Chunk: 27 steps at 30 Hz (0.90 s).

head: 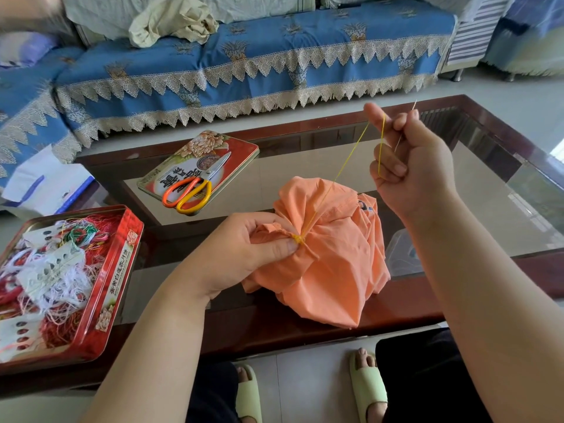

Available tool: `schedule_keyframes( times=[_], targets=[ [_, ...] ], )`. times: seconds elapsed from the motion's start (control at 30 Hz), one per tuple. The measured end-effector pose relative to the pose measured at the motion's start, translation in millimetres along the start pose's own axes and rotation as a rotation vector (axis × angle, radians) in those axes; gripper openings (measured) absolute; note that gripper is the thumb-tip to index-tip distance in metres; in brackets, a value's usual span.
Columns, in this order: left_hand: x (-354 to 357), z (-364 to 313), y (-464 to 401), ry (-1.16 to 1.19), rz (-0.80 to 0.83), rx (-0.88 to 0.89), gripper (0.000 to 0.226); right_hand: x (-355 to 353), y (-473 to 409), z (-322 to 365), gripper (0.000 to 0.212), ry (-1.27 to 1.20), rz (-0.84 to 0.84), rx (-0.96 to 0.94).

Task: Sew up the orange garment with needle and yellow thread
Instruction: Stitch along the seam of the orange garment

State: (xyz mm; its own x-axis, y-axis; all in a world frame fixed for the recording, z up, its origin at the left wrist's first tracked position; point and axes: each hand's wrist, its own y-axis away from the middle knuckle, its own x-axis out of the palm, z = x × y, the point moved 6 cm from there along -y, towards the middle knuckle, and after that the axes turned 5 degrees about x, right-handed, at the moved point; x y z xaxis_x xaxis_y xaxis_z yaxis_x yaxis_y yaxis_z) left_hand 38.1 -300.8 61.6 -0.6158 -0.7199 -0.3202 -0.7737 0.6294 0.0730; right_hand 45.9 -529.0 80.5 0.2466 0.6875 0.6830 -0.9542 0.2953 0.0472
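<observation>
The orange garment (323, 257) is bunched into a soft, crumpled ball over the near edge of the coffee table (305, 328), its thin cloth falling in loose folds. The left hand (244, 251) pinches a gathered pucker of the cloth between thumb and fingers, right at a small knot of yellow stitches. From that spot the yellow thread (351, 157) runs taut, up and away from the garment, to the right hand (409, 166), which is raised above and beyond it. The thread loops over the raised forefinger and back down into the curled fingers, and the thin metal needle (407, 126) is held in the same closed grip, its tip sticking up past the knuckles.

Beyond the garment, to its left, a flat red tin lid (219, 148) with a flower print lies on the table's glass top, with orange-and-yellow-handled scissors (195, 187) on it. Further left of the garment, an open red tin (122, 270) holds tangled red, white and green threads. Behind the table stands a sofa (244, 62) under a blue cover edged with cream lace points, with a pale cloth (174, 21) crumpled on it.
</observation>
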Motion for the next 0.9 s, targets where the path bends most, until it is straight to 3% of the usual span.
schedule_keyframes(
  times=[0.1,0.27,0.4,0.63,0.73,0.9],
  targets=[
    [1.3,-0.6,1.9,0.064,0.046,-0.011,0.021,-7.5,-4.1,2.5,0.035,0.165,-0.106,-0.071],
    [1.6,-1.1,3.7,0.121,0.065,-0.020,0.015,-16.7,-9.5,2.4,0.033,0.686,-0.301,-0.216],
    [1.7,0.1,3.4,0.123,0.085,-0.026,0.020,-19.1,-12.9,1.7,0.030,1.007,-0.363,-0.319],
    [2.0,-0.8,4.9,0.161,0.114,-0.024,0.015,-31.9,-21.6,8.5,0.030,1.175,-0.463,-0.407],
    [2.0,-1.8,5.1,0.141,0.105,-0.013,0.017,-32.1,-23.9,6.1,0.028,1.232,-0.439,-0.383],
    [2.6,-2.9,4.3,0.138,0.072,-0.008,0.024,-7.7,-19.8,-20.3,0.023,1.475,-0.222,-0.413]
  ],
)
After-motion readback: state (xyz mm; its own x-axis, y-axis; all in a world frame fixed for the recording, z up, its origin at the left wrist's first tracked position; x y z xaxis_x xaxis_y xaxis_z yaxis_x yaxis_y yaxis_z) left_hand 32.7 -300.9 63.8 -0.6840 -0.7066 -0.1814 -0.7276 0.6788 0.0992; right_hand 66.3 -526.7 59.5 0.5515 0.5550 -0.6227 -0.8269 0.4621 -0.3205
